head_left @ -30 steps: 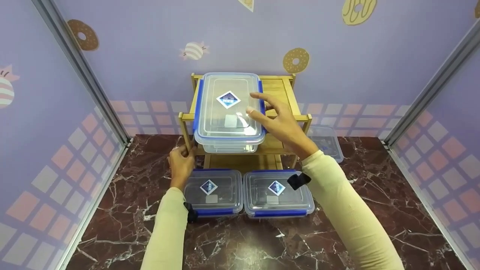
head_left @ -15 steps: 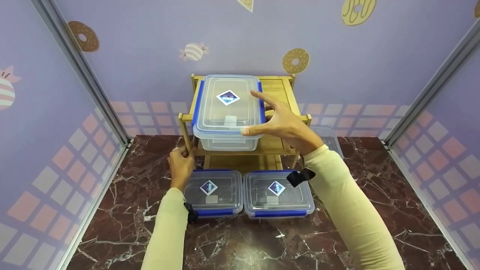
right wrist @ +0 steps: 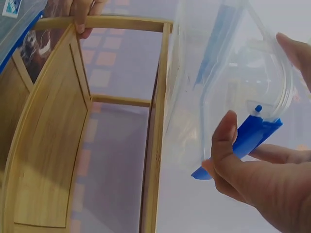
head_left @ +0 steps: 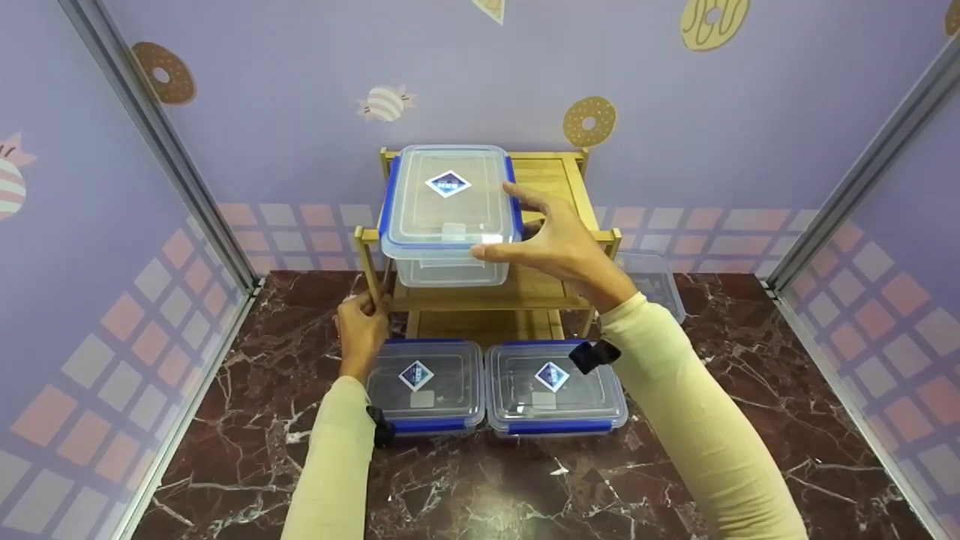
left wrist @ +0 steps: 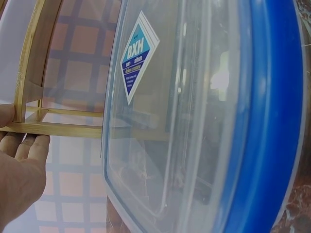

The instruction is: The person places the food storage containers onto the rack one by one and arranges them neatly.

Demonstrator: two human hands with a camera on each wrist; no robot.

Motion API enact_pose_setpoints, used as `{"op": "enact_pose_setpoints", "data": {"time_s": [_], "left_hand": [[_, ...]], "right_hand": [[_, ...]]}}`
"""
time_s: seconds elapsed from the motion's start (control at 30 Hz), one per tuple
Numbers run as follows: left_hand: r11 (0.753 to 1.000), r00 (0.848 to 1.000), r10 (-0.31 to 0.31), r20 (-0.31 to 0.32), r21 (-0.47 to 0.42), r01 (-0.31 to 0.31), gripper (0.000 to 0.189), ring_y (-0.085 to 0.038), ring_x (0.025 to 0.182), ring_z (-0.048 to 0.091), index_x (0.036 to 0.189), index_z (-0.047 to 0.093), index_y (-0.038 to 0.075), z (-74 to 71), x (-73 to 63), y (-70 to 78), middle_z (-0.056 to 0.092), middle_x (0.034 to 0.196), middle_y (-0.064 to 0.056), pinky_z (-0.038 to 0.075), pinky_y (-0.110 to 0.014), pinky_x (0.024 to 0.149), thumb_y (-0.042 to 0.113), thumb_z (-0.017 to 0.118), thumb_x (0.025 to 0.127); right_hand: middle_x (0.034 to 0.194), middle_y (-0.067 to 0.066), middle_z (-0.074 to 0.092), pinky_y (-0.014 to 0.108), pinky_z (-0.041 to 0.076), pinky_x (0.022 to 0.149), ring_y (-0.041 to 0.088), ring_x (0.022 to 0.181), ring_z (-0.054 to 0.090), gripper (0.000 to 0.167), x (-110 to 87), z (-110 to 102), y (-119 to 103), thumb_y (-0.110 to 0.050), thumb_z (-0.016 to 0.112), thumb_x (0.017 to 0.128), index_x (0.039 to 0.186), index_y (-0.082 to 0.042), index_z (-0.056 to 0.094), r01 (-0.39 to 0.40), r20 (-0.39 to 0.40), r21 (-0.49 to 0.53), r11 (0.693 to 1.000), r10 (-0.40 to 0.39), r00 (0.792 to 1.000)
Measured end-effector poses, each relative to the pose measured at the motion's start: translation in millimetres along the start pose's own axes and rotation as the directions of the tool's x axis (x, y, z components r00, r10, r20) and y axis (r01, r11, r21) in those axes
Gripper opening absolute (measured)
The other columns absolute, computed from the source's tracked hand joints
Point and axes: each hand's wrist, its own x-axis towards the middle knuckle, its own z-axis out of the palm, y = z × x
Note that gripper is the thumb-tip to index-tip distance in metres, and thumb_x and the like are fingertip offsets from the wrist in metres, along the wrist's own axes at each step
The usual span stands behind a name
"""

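Note:
A clear plastic food container (head_left: 450,202) with blue side clips is over the left part of a wooden rack's (head_left: 551,176) top shelf. Along its right side my right hand (head_left: 566,244) holds it, thumb at the front corner and a finger at the lid's edge. In the right wrist view, other fingers are by the blue clip (right wrist: 250,138). Whether the container touches the shelf I cannot tell. Lower down, my left hand (head_left: 361,330) grips the rack's front left post, and the left wrist view has its fingers (left wrist: 36,148) curled at the wooden frame.
Two lidded containers, a left one (head_left: 424,386) and a right one (head_left: 555,386), stand side by side on the dark marbled floor (head_left: 480,487) before the rack. Another clear plastic piece (head_left: 652,281) is at the rack's right. Purple walls (head_left: 480,75) enclose the back and sides.
The container has shifted slightly left and back. My right thumb has come down from above the lid to its front corner. The left hand has stayed on the post.

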Motion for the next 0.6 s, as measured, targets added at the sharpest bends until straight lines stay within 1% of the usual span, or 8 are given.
{"op": "enact_pose_setpoints", "data": {"time_s": [0.1,0.2,0.27,0.33,0.4,0.53,0.6], "left_hand": [[1.0,1.0,-0.005,-0.005,0.02,0.005,0.015,-0.015,0.05,0.059,0.1,0.077,0.0,-0.5,0.0,0.7,0.074,0.077,-0.013,0.043,-0.019,0.046,0.011,0.066,0.096],[0.999,1.0,-0.005,-0.012,0.043,0.006,0.015,-0.008,0.05,0.057,0.099,0.077,0.001,-0.5,0.3,0.8,0.075,0.079,-0.013,0.043,-0.018,0.048,0.011,0.067,0.096],[0.999,1.0,-0.006,-0.015,0.042,0.007,0.015,-0.006,0.049,0.056,0.098,0.077,0.001,-0.5,0.1,0.8,0.074,0.079,-0.013,0.043,-0.018,0.047,0.01,0.067,0.096],[0.999,1.0,-0.004,-0.021,0.051,0.006,0.014,-0.006,0.048,0.055,0.095,0.077,0.0,-0.6,-0.3,0.8,0.074,0.077,-0.012,0.043,-0.017,0.047,0.01,0.067,0.096],[0.999,1.0,-0.001,-0.023,0.053,0.002,0.014,-0.007,0.047,0.055,0.094,0.077,0.0,-0.5,-0.7,0.5,0.073,0.075,-0.011,0.043,-0.017,0.046,0.01,0.067,0.096],[0.998,1.0,0.002,-0.022,0.058,-0.001,0.014,-0.007,0.046,0.054,0.093,0.077,0.0,0.1,-0.4,0.2,0.07,0.069,-0.007,0.042,-0.017,0.045,0.009,0.067,0.096],[0.999,1.0,0.003,-0.016,0.05,-0.002,0.014,-0.007,0.045,0.054,0.093,0.076,0.0,0.3,0.0,0.0,0.069,0.068,-0.007,0.042,-0.017,0.044,0.009,0.066,0.096]], "right_hand": [[0.135,0.013,0.06,0.037,0.058,0.086,0.03,0.109,0.068,0.101,0.3,3.2,0.2,-0.036,0.092,0.073,0.154,-0.005,0.04,0.03,-0.039,-0.022,0.999,-0.031,0.999],[0.135,0.014,0.061,0.034,0.059,0.08,0.027,0.097,0.072,0.087,0.7,7.5,1.3,-0.036,0.09,0.077,0.147,-0.005,0.05,0.073,-0.103,-0.078,0.994,-0.081,0.991],[0.138,0.016,0.058,0.033,0.059,0.078,0.026,0.092,0.072,0.075,1.3,11.7,2.0,-0.036,0.088,0.079,0.141,-0.005,0.058,0.115,-0.157,-0.139,0.984,-0.136,0.978],[0.141,0.018,0.054,0.031,0.059,0.078,0.026,0.09,0.071,0.064,2.3,16.3,3.1,-0.035,0.086,0.082,0.134,-0.004,0.064,0.155,-0.201,-0.191,0.969,-0.193,0.96],[0.138,0.021,0.053,0.03,0.059,0.077,0.027,0.088,0.07,0.058,3.4,20.8,4.0,-0.033,0.086,0.083,0.129,-0.003,0.068,0.187,-0.234,-0.224,0.956,-0.239,0.942],[0.132,0.022,0.054,0.028,0.059,0.075,0.027,0.085,0.069,0.053,6.1,28.2,6.2,-0.03,0.087,0.082,0.124,-0.001,0.07,0.214,-0.282,-0.237,0.948,-0.278,0.918],[0.13,0.022,0.055,0.028,0.059,0.074,0.026,0.083,0.07,0.052,7.8,31.2,8.3,-0.03,0.087,0.082,0.123,-0.001,0.071,0.231,-0.309,-0.243,0.942,-0.3,0.902]]}}
